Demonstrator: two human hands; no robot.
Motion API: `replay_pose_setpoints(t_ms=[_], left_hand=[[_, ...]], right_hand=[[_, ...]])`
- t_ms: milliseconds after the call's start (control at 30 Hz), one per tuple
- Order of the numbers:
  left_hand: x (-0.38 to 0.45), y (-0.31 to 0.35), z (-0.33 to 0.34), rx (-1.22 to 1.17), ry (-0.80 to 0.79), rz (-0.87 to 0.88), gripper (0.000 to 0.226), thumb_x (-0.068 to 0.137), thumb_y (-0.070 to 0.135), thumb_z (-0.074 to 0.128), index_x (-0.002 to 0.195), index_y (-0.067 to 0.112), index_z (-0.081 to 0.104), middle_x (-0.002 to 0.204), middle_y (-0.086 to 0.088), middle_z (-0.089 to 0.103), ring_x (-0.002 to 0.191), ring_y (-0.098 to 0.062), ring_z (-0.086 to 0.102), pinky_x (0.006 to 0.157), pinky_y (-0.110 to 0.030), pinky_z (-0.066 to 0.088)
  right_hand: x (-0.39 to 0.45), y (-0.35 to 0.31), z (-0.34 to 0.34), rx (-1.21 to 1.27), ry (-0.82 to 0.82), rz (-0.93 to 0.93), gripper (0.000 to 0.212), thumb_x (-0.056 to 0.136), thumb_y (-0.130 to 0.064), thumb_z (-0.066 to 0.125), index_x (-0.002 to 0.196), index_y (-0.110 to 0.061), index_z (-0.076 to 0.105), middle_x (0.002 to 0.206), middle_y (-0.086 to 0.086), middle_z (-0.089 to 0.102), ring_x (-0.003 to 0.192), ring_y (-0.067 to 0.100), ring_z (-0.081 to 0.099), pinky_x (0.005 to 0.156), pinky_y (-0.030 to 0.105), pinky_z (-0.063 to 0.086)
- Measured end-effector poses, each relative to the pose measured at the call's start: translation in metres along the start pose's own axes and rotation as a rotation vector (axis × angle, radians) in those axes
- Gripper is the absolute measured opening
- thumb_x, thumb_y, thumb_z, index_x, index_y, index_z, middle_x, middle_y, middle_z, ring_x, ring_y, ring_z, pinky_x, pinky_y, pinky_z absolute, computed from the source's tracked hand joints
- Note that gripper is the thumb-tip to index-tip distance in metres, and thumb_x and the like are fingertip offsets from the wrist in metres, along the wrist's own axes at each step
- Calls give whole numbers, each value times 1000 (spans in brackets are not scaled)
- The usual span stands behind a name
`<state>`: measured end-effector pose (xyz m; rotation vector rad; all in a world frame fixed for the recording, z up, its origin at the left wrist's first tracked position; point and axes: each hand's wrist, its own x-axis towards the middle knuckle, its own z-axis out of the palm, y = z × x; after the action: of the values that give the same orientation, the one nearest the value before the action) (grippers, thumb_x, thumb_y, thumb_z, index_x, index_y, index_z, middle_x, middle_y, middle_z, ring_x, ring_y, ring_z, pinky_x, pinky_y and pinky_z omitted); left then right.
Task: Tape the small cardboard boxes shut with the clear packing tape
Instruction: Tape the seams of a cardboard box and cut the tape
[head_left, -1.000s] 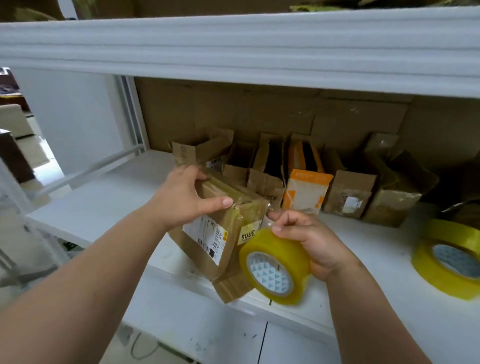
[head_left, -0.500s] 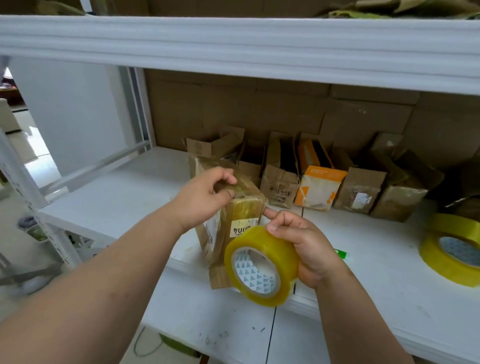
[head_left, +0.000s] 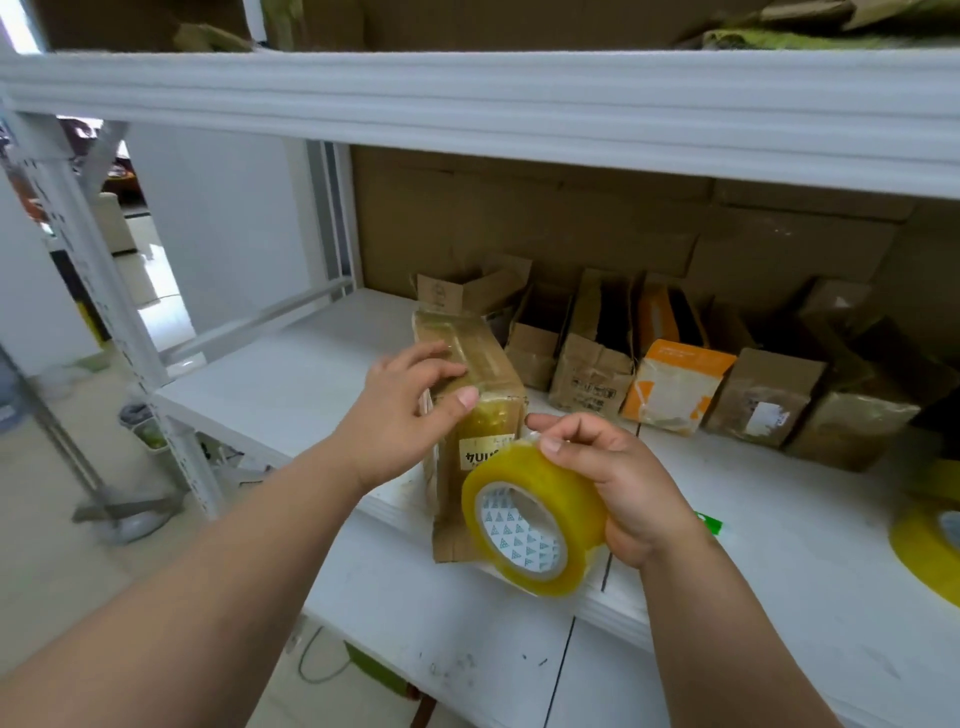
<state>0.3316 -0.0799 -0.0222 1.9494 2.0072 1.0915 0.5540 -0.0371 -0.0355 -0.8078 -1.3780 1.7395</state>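
Your left hand (head_left: 400, 410) grips the box (head_left: 470, 410) top, thumb on its taped face. Your right hand (head_left: 613, 483) pinches the tape roll (head_left: 535, 519) at 5 o'clock of the box. Box stands upright on the shelf (head_left: 291, 374) edge; likely light, stiff cardboard with slick tape. Hold its edges.

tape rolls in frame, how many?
2. One tape roll held in the right hand, in front of the box. A second roll lies on the shelf at the right edge, partly cropped. More may be out of view.
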Motion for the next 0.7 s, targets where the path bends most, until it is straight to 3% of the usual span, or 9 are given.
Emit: replay_pose_setpoints(t_ms=[133,200,267,367,467,533,567,633,700], left_hand=[[-13,11,5,-127,66,-79,60,92,61,46,147,39,40,157,13,30,139,-3,29,113,-34,33],[-16,14,6,-92,115,-102,56,94,55,51,146,38,42,156,12,31,141,-8,29,112,-39,38],[-21,20,7,-17,189,-90,52,93,54,54,140,32,50,150,7,39,137,-11,32,109,-41,40],[-29,45,6,26,308,-8,33,89,50,58,111,27,65,115,8,55,108,-6,46,92,-31,44],[-37,70,4,13,116,42,22,88,48,63,95,27,68,93,14,59,88,1,54,74,-23,45],[-42,72,4,127,136,135,26,87,49,65,98,26,69,95,13,60,91,-3,54,80,-28,47],[-41,66,4,168,286,130,28,85,48,66,102,26,68,102,10,58,100,-9,52,87,-32,45],[-35,41,-1,79,605,-152,45,81,43,68,123,31,56,131,0,46,127,-19,37,102,-40,34],[-28,17,-6,-253,653,-550,68,81,41,72,140,42,39,153,3,27,140,-28,27,110,-49,33]], right_hand=[[-5,-3,-10,-55,-33,8,4,72,-15,73,73,-15,70,95,5,74,85,23,67,78,40,55],[-8,-4,-12,-95,-59,8,5,72,-17,74,75,-16,70,87,9,70,80,25,64,75,39,53],[-12,-6,-13,-110,-87,4,3,75,-16,73,75,-16,70,79,7,67,74,21,63,67,33,54],[-16,-9,-14,-116,-133,-18,6,79,-13,71,75,-15,69,74,3,66,69,16,62,63,29,53],[-20,-13,-12,-118,-179,-35,6,74,-20,72,77,-16,70,76,4,66,71,17,62,65,30,53],[-21,-15,-11,-124,-178,-37,5,80,-15,72,76,-18,71,78,5,67,73,19,62,67,32,53],[-20,-14,-11,-139,-176,-38,10,83,-13,71,75,-19,71,78,5,67,74,20,62,69,33,53],[-21,-13,-9,-174,-152,-33,15,87,-12,70,74,-21,72,79,5,67,75,21,62,70,36,52],[-23,-10,-7,-205,-139,-29,17,87,-14,71,73,-22,72,80,5,67,77,22,62,73,38,52]])
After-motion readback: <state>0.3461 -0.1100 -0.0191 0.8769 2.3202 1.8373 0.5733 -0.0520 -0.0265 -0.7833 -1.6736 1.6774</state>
